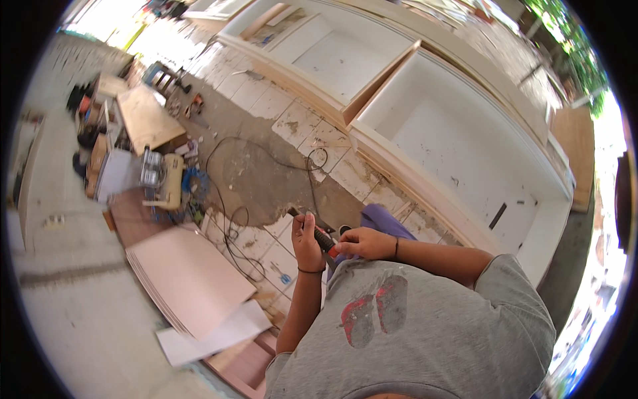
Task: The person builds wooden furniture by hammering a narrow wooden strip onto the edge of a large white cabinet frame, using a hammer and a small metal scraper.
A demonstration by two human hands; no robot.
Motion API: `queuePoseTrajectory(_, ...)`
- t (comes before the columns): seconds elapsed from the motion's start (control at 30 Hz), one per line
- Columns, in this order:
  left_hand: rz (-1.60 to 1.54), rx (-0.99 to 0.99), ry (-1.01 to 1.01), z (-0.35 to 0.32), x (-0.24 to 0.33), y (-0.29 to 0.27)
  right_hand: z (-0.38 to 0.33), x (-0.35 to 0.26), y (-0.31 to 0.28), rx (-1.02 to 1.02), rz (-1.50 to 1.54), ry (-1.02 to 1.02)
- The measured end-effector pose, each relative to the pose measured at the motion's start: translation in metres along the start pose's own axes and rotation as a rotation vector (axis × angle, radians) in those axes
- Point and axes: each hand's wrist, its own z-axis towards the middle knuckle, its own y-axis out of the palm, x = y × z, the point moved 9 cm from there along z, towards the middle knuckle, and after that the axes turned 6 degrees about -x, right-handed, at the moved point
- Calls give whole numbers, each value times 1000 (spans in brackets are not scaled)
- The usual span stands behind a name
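Note:
My left hand (307,245) is closed around a hand tool (324,241) with a black ribbed grip and a red part, held in front of my waist. Its exact kind is too small to tell. The fingers of my right hand (364,243) are bent and pinch at the tool's red end, close to my shirt. Both hands meet on this tool, above the tiled floor (272,256). My palms and part of the tool are hidden.
A long white cabinet frame (438,193) with open compartments lies ahead and to the right. Stacked pinkish panels (193,272) lie at the left, near a cream machine (173,183) and a wooden board (147,120). A black cable (229,219) winds across the floor.

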Motion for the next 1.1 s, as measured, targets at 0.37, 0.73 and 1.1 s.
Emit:
queuePoseTrajectory(0.37, 102, -400, -406, 227, -4, 57, 145, -27, -129, 249, 489, -207)
queuePoseTrajectory(0.73, 494, -904, -510, 385, 19, 114, 181, -16, -184, 959, 1271, -346)
queuePoseTrajectory(1.1, 768, -2066, -793, 407, -55, 206, 168, -50, -163, 2442, 715, -74)
